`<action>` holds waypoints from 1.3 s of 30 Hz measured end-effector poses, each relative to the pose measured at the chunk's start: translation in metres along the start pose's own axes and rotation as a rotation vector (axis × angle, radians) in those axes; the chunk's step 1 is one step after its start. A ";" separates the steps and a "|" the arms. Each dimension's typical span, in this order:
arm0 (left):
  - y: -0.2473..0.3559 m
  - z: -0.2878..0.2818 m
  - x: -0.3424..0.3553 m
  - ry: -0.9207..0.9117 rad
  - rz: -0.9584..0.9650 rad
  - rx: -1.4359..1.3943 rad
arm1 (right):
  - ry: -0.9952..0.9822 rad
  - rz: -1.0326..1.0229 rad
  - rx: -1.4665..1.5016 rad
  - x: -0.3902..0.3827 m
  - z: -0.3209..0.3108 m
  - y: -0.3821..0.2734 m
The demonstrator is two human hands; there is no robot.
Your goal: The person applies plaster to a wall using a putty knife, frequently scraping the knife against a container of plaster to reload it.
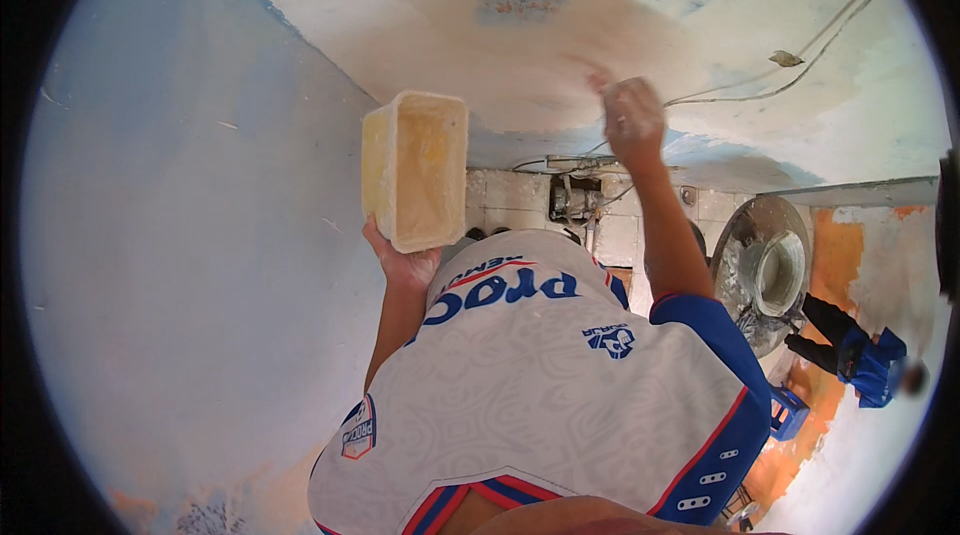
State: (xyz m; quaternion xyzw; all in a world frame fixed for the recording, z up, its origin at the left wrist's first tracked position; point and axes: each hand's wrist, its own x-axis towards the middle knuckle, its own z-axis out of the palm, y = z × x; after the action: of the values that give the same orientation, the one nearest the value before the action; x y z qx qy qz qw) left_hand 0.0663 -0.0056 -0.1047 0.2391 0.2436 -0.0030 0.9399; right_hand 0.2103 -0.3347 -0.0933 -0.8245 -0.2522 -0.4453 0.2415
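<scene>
While the left hand (405,260) gripped it from below, the tub (415,170) showed yellowish residue inside. Its long axis ran 12 to 6 o'clock. Right hand (633,120), at 3 o'clock, was closed on a pale object.

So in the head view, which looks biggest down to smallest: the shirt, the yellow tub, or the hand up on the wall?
1. Shirt, by far the biggest, though it is closest to the camera.
2. Tub.
3. Right hand, the smallest.

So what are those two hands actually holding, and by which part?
The left hand grips a cream rectangular tub by its lower end. The right hand is pressed to the ceiling; whatever it holds is too blurred to tell.
</scene>
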 end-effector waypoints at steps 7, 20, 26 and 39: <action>0.001 -0.017 0.007 -0.054 -0.085 -0.029 | -0.064 -0.046 -0.288 -0.002 0.017 0.051; -0.005 -0.033 -0.019 0.012 -0.116 0.024 | -0.095 0.490 0.160 -0.066 -0.017 -0.047; -0.001 -0.048 -0.039 -0.177 -0.091 0.056 | 0.104 0.744 0.653 -0.063 -0.057 -0.114; -0.028 -0.055 -0.143 -0.100 -0.189 -0.072 | -0.087 1.123 1.020 -0.093 -0.121 -0.249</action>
State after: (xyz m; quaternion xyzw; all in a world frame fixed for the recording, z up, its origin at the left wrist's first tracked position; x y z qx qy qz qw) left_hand -0.0885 -0.0217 -0.0942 0.1806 0.2179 -0.0946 0.9544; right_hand -0.0654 -0.2404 -0.0713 -0.6319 0.0215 -0.0509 0.7731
